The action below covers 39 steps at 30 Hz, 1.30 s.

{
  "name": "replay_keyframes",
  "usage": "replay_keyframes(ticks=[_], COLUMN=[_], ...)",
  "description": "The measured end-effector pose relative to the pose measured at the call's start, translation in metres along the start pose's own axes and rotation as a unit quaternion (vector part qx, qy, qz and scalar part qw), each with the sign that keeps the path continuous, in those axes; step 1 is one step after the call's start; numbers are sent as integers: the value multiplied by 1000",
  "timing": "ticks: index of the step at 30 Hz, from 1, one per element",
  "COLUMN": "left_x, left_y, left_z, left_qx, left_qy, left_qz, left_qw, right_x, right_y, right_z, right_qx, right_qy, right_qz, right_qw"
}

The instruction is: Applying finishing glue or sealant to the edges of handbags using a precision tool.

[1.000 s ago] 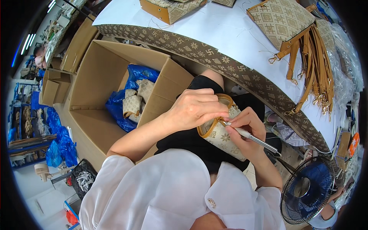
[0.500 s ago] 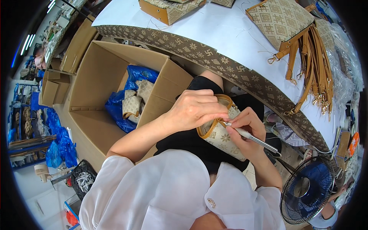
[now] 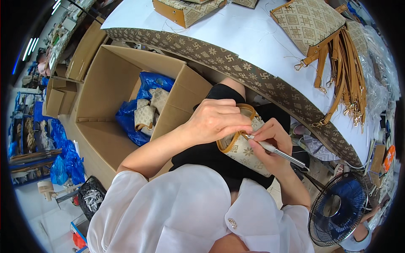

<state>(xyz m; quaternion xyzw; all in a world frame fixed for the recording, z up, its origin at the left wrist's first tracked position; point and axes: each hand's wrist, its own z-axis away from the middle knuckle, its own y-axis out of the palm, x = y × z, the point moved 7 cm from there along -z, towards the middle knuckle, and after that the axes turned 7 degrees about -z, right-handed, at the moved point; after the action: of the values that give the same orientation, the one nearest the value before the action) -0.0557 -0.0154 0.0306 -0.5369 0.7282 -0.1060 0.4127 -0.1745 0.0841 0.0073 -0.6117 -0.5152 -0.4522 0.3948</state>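
Over my lap I have a small beige patterned pouch (image 3: pixel 245 157) with a tan trimmed rim, its open mouth turned to the left. My left hand (image 3: pixel 214 120) is closed on the rim, thumb and fingers pinching the tan edge. In my right hand (image 3: pixel 276 143) is a slim white and silver pen-shaped tool (image 3: pixel 283 154), gripped like a pencil. Its tip points at the rim beside my left fingertips. What exactly the tip touches is too small to tell. The tool's back end slants down to the right, where a dark cord seems to leave it.
Left of my lap stands an open cardboard box (image 3: pixel 95 126) with a blue plastic bag (image 3: pixel 126 111) and several pouches (image 3: pixel 145 116) inside. Ahead curves a white table (image 3: pixel 236 33) carrying patterned bags (image 3: pixel 310 23) and tan straps (image 3: pixel 352 80). A black fan (image 3: pixel 339 208) stands at right.
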Motion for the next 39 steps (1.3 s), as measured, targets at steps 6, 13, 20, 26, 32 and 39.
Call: replay_keyframes(ticks=[6, 13, 20, 26, 32, 39], left_x=[15, 60, 72, 51, -8, 26], left_y=[-4, 3, 38, 32, 25, 69], left_z=[8, 39, 71, 63, -2, 39], left_qx=[-4, 94, 333, 240, 230, 233], left_qy=[-122, -68, 21, 124, -22, -506], left_qz=[89, 10, 7, -98, 101, 503], left_qw=[989, 993, 943, 958, 968, 661], right_x=[-1, -5, 55, 83, 110, 18], right_y=[1, -57, -136, -173, -137, -22], right_z=[-1, -7, 3, 34, 28, -10], right_qx=[-1, -194, -266, -326, -279, -125], right_qy=[-19, -27, -204, -263, -249, 44], right_qz=[-19, -206, -299, -263, -287, -287], right_qw=[1000, 959, 893, 869, 882, 949])
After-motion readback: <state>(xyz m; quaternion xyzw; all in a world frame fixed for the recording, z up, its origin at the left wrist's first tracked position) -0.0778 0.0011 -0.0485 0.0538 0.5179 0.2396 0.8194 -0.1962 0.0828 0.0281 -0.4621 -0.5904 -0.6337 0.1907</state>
